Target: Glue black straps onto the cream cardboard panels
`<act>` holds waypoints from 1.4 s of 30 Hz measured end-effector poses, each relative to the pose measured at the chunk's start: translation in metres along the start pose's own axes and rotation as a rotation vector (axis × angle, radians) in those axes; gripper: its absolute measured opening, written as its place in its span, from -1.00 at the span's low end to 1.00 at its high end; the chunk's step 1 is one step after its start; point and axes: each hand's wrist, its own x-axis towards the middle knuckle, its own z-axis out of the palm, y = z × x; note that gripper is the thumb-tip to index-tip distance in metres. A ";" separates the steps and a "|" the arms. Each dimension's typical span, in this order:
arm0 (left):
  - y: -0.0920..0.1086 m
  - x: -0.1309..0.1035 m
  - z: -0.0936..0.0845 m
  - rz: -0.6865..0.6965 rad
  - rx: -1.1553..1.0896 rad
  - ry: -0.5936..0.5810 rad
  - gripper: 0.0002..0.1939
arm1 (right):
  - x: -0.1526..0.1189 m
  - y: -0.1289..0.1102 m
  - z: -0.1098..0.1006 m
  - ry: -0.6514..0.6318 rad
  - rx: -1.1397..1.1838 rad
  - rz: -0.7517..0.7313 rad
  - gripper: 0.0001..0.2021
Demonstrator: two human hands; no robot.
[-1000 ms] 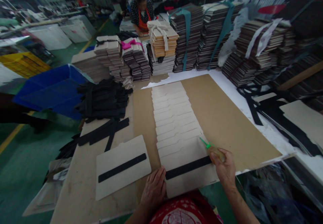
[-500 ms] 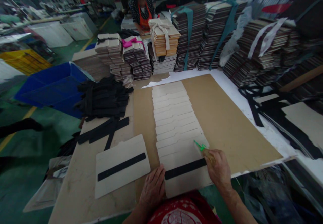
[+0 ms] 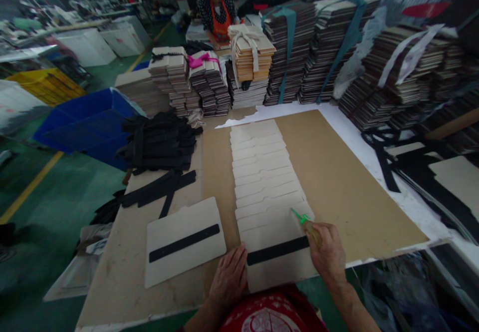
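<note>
A column of overlapping beige panels (image 3: 262,172) runs up the brown board (image 3: 337,187). Across the nearest panel lies a black strip (image 3: 277,250). My left hand (image 3: 229,275) rests flat at that panel's left edge, fingers extended and holding nothing. At the strip's right end, my right hand (image 3: 326,250) is closed around a tan-handled tool with a green tip (image 3: 302,217), which points up and left over the panels. To the left, a separate beige panel (image 3: 164,232) carries another black strip (image 3: 184,243).
Black strips (image 3: 160,142) are heaped at the left, beside a blue bin (image 3: 86,122). Tied stacks of panels (image 3: 292,52) line the far edge. Beyond them stands a person in an orange apron (image 3: 221,22). Black pieces (image 3: 437,187) lie at the right.
The whole view has shifted slightly, so the table and stacks appear a little farther right. Both hands keep nearly the same places on the panel.
</note>
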 end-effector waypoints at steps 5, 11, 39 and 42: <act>0.002 0.001 -0.002 -0.002 0.003 0.010 -0.55 | -0.006 -0.004 0.007 -0.016 0.005 -0.033 -0.77; 0.003 -0.001 0.000 -0.036 -0.025 -0.003 -0.54 | -0.013 -0.024 0.018 -0.076 0.059 -0.089 -0.80; 0.007 -0.005 -0.003 -0.073 -0.122 -0.099 -0.50 | -0.023 -0.073 0.043 -0.202 0.179 -0.138 -0.81; 0.006 -0.004 -0.003 -0.069 -0.141 -0.120 -0.50 | -0.023 -0.081 0.047 -0.217 0.191 -0.153 -0.82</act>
